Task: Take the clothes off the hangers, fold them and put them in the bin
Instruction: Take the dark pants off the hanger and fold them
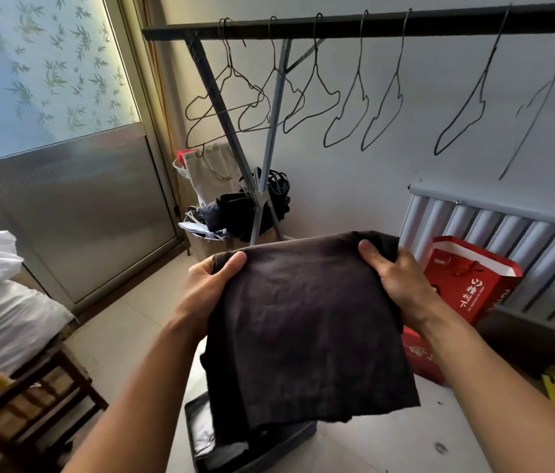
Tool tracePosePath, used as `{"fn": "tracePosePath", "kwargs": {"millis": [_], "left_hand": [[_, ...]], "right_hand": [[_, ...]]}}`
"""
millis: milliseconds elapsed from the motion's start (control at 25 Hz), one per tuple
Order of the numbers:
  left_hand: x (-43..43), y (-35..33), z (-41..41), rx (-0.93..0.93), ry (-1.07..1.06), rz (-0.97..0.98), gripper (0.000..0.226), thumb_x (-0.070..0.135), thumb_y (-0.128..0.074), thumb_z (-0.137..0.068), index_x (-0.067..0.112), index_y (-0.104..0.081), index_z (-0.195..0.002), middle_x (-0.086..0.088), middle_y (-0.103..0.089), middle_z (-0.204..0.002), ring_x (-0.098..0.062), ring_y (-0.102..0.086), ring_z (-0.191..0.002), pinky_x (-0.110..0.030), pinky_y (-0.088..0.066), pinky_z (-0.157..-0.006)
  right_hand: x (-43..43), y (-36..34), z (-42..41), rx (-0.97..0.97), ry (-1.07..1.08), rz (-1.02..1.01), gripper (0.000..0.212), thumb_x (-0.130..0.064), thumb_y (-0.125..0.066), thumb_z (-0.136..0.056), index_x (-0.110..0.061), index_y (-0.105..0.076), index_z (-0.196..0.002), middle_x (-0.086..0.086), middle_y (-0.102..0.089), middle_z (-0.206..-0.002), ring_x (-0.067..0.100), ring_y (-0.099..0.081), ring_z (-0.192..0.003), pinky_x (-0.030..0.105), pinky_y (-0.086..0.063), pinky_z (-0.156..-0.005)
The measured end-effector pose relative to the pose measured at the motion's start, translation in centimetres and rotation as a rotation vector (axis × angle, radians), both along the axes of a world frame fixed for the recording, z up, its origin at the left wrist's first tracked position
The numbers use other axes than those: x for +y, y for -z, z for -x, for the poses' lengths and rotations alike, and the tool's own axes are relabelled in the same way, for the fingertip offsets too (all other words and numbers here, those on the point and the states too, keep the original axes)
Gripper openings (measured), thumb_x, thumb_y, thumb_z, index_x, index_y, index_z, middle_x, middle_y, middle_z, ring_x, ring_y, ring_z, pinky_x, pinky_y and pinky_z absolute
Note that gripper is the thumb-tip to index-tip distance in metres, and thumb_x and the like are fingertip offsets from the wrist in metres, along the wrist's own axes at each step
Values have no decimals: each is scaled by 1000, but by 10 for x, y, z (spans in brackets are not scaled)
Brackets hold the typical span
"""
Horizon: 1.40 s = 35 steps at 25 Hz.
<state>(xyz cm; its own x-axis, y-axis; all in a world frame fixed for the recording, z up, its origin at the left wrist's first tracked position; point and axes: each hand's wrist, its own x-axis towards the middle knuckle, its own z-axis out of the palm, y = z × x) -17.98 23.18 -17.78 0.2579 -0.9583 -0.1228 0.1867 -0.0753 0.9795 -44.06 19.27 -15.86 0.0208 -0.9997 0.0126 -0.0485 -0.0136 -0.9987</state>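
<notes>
A folded dark garment is held at its two upper corners, above the bin, which stands on the floor directly below it. The left corner is pinched by the left hand and the right corner by the right hand. On each side a thumb is laid over the cloth; the other fingers are hidden beneath it. The lower edge hangs free and uneven.

The fold is judged to be nearly done. Before lowering, the hanging edge is best brought level so that the layers are stacked squarely. The piece should then be set down flat, both corners let go together, so that nothing is dragged over the bin's wall. Pale folded cloth can already be seen inside the bin.

All the wire hangers in view on the dark rail are bare, so little of the task is thought to remain.

The floor is laid with pale tile. A ribbed radiator is fixed to the right wall, with a red gift bag propped against it. To the left a metal-panelled door is shut, and dark bags are piled in the corner.
</notes>
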Motion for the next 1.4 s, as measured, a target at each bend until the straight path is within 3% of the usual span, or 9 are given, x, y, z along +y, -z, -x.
{"fn": "tracePosePath", "kwargs": {"millis": [200,320,480,760,1000,1120,1240,1320,1400], "left_hand": [[8,28,-21,117,271,-247,83,63,-86,-48,5,-67,-104,-13,-74,-102,-25,-72,-91,-35,-56,-75],[5,40,-19,130,187,-250,52,39,-85,-60,3,-67,-92,-13,-74,-86,-20,-71,-71,-28,-59,-61],[-11,43,-21,256,32,-187,20,22,-64,-88,4,-65,-96,-9,-74,-81,-17,-71,-67,-26,-57,-57],[-50,60,-29,219,-124,-178,23,14,-61,-90,2,-63,-110,-9,-76,-89,-18,-72,-75,-27,-60,-64],[-77,106,-53,-10,-397,-226,36,1,-63,-90,21,-46,-114,-16,-66,-97,-28,-65,-84,-42,-55,-78],[-87,137,-77,-82,-390,-219,26,-7,-55,-91,17,-65,-88,-5,-67,-87,-19,-60,-87,-25,-50,-78],[-101,168,-107,-76,-404,-306,24,-2,-58,-90,18,-72,-86,0,-70,-87,-14,-60,-85,-16,-48,-74],[-104,195,-127,-65,-396,-359,7,16,-71,-85,19,-72,-91,1,-71,-89,-13,-62,-85,-19,-49,-72],[-103,230,-146,-152,-367,-418,33,30,-85,-70,22,-69,-97,1,-69,-97,-15,-64,-90,-24,-51,-76]], "right_hand": [[-35,22,-8,103,57,-91,63,-75,-64,-63,-18,-74,-87,3,-76,-88,26,-71,-88,49,-55,-88],[-59,33,-12,94,59,-198,80,-84,-68,-51,-16,-73,-93,6,-74,-101,28,-69,-94,47,-55,-90],[-82,44,-13,-358,-214,-432,80,-64,-75,-65,-8,-62,-121,15,-68,-118,30,-67,-103,45,-56,-84],[-130,74,-30,-13,-312,-406,30,8,-66,-82,9,-61,-111,13,-75,-84,22,-73,-70,27,-57,-57],[-178,121,-79,62,-161,-230,57,4,-68,-84,-19,-46,-131,1,-64,-104,10,-64,-85,21,-51,-73],[-191,156,-115,140,-211,-93,50,7,-62,-86,-33,-57,-114,0,-64,-114,17,-63,-103,31,-51,-92],[-204,188,-152,189,-261,-146,32,3,-57,-91,-26,-69,-87,-3,-69,-96,16,-62,-93,19,-50,-79],[-208,213,-173,213,-313,-229,18,-6,-64,-89,-23,-70,-92,0,-69,-98,16,-62,-91,16,-47,-71],[-208,246,-191,321,-434,-257,32,-9,-74,-81,-22,-65,-108,-3,-64,-105,14,-60,-96,14,-45,-73]]}}
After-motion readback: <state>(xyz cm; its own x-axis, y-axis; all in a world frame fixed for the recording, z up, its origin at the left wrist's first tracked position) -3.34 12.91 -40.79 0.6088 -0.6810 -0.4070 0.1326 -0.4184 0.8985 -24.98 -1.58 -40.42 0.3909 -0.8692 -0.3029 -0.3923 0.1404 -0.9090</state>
